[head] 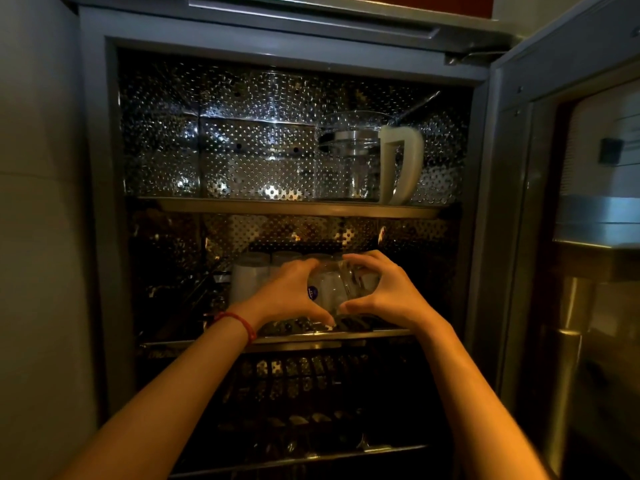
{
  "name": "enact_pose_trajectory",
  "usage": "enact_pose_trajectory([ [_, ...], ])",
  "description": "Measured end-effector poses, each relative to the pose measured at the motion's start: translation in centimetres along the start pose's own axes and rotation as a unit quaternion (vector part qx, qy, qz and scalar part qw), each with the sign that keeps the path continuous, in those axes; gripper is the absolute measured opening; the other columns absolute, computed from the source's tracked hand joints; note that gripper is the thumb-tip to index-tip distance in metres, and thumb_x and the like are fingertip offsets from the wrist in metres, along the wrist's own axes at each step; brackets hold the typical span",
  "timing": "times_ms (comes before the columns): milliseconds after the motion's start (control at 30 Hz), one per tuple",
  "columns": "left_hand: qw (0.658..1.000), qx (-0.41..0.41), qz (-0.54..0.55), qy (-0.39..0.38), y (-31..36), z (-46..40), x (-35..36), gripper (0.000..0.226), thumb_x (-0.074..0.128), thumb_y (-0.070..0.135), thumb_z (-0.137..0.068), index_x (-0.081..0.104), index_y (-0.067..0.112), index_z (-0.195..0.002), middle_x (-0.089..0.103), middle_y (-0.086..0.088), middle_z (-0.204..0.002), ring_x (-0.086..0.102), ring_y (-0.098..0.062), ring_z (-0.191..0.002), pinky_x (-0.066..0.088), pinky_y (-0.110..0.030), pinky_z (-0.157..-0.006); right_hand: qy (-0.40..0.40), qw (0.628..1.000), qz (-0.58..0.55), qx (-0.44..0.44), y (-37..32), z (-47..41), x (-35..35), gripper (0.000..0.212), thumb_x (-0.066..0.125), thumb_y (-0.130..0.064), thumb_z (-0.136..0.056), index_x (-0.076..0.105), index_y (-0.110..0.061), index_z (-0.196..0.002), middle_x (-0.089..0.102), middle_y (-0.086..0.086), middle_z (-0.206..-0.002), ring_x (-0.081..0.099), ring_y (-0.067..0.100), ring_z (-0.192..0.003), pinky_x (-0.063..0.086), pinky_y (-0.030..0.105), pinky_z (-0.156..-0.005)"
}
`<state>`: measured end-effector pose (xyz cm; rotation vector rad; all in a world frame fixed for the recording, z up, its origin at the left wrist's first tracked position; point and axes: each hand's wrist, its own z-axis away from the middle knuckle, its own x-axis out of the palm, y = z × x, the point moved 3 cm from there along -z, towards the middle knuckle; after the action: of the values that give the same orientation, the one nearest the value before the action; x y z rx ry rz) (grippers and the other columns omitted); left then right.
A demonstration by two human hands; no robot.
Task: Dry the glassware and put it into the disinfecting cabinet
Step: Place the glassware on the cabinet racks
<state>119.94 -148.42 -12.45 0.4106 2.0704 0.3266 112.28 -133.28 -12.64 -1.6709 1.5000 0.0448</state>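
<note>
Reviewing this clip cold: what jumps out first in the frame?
Both hands, left hand and right hand, cup a clear glass at the middle shelf of the open cabinet. Above, a glass jug with a pale handle stands on the upper shelf, at its right end.

Clear glass point(341, 289) — perforated shiny metal cabinet point(242, 168)

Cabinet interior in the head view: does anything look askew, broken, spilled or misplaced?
Nothing stands out. The glass pitcher stands upright on the top shelf, cups stand in a row on the middle shelf, and both hands, left hand and right hand, hold a clear glass there. The dim lower racks are hard to read.
</note>
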Motion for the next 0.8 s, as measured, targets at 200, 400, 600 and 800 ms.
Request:
enact_pose_trajectory([
  [200, 0.999, 0.022, -0.001, 0.048, -0.5, 0.1, 1.1, 0.081, 0.086, 0.028, -0.056, 0.048, 0.018, -0.127, 0.058, -0.001, -0.121, 0.051, -0.009, -0.109, 0.041, -0.015, -0.084, -0.017, 1.000, 0.003, -0.007, -0.2, 0.1, 0.5, 0.081, 0.084, -0.013, -0.059, 0.048, -0.021, -0.131, 0.044, -0.006, -0.118, 0.048, 0.007, -0.109, 0.044, 0.018, -0.090],
  [400, 0.983, -0.025, 0.167, 0.074, -1.3, 0.6, 1.8, 0.073, 0.087, 0.019, -0.055, 0.054, 0.018, -0.120, 0.059, 0.014, -0.104, 0.056, -0.002, -0.101, 0.042, -0.004, -0.078, 0.072, 0.989, -0.122, 0.039, 1.7, 0.5, 1.1, 0.086, 0.085, -0.014, -0.059, 0.042, -0.023, -0.134, 0.049, -0.006, -0.122, 0.050, 0.006, -0.112, 0.044, 0.018, -0.090],
  [600, 0.958, -0.075, 0.257, 0.100, -1.7, 0.4, 2.6, 0.050, 0.084, 0.016, -0.060, 0.060, 0.022, -0.103, 0.064, 0.010, -0.098, 0.060, -0.004, -0.093, 0.045, -0.012, -0.074, 0.084, 0.962, -0.246, 0.083, 2.3, 1.1, 1.9, 0.036, 0.073, -0.011, -0.074, 0.055, -0.028, -0.100, 0.063, -0.015, -0.094, 0.063, -0.008, -0.078, 0.048, 0.007, -0.063],
  [800, 0.925, -0.111, 0.348, 0.104, -1.9, 0.4, 3.1, 0.028, 0.075, 0.006, -0.070, 0.062, 0.022, -0.089, 0.066, 0.008, -0.086, 0.063, 0.000, -0.076, 0.049, -0.007, -0.060, 0.061, 0.953, -0.275, 0.113, 3.0, 0.3, 2.3, 0.032, 0.071, -0.011, -0.078, 0.063, -0.006, -0.108, 0.070, 0.003, -0.098, 0.069, 0.006, -0.082, 0.052, 0.014, -0.064],
])
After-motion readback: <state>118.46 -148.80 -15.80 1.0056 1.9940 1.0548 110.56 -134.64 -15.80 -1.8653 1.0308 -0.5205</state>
